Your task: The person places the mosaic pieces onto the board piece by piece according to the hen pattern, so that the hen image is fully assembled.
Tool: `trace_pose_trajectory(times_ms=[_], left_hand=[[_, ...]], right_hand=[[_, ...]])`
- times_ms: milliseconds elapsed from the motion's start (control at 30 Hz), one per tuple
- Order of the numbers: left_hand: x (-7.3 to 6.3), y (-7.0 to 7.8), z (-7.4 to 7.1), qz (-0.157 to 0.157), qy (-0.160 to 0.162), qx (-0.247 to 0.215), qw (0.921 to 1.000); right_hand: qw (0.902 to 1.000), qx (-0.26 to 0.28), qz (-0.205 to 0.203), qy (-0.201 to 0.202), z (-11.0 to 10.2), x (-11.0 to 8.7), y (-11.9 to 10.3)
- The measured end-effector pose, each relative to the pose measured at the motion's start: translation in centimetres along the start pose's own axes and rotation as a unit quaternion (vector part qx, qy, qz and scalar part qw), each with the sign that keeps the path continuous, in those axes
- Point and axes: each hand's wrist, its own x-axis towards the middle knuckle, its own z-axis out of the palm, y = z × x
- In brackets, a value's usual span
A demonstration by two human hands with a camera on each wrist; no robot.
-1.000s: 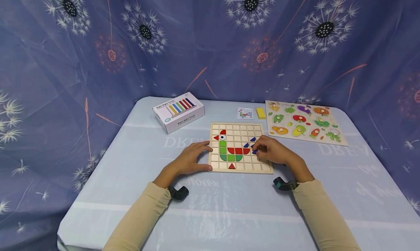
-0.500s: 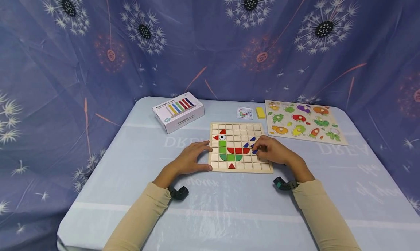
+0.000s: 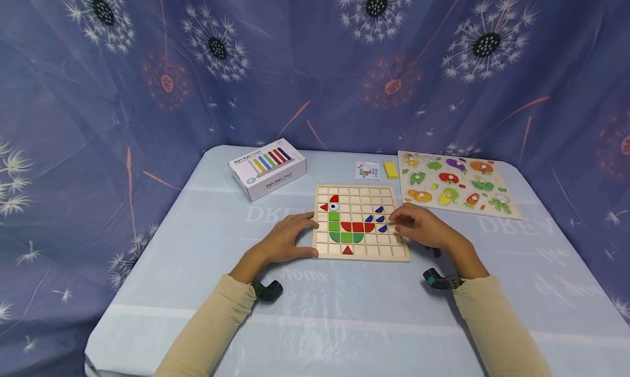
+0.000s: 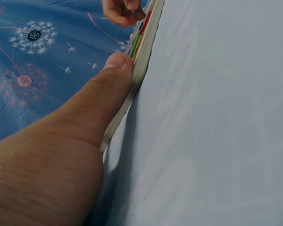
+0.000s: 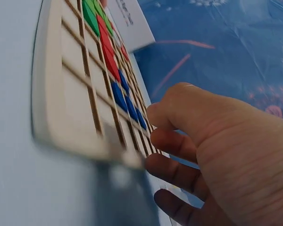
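A wooden grid board [image 3: 384, 250] lies on the table with flat coloured pieces set in its cells. They form a duck-like figure: green pieces [image 3: 334, 226], a red row [image 3: 357, 227], an eye tile [image 3: 334, 207] and several blue half-round pieces [image 3: 380, 219]. A red triangle [image 3: 348, 250] sits near the front edge. My left hand [image 3: 285, 237] rests against the board's left edge, its thumb [image 4: 114, 70] touching the rim in the left wrist view. Beside the blue pieces, my right hand [image 3: 423, 225] is over the board's right edge, fingers loosely bent and holding nothing.
Behind the board lie a small picture card [image 3: 367, 170] and a yellow block [image 3: 391, 170]. A white box [image 3: 268, 169] with an abacus picture stands back left. At the back right is a vegetable puzzle board [image 3: 460, 185]. A patterned curtain [image 3: 295, 65] hangs behind.
My right hand has moved off the blue pieces to the right, so they now show fully, lying in their cells. The left hand has kept its place.
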Motion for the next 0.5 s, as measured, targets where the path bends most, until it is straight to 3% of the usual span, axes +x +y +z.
trace_pose_trajectory(times_ms=[267,500], left_hand=[[0.0,0.1,-0.1,-0.008,-0.008,-0.001,0.9999],[0.2,0.0,0.0,-0.005,-0.005,-0.004,1.0000]], right_hand=[[0.9961,-0.068,0.047,0.030,-1.6,-4.7,1.8],[0.9957,-0.057,0.025,0.068,-1.8,-7.8,2.5]])
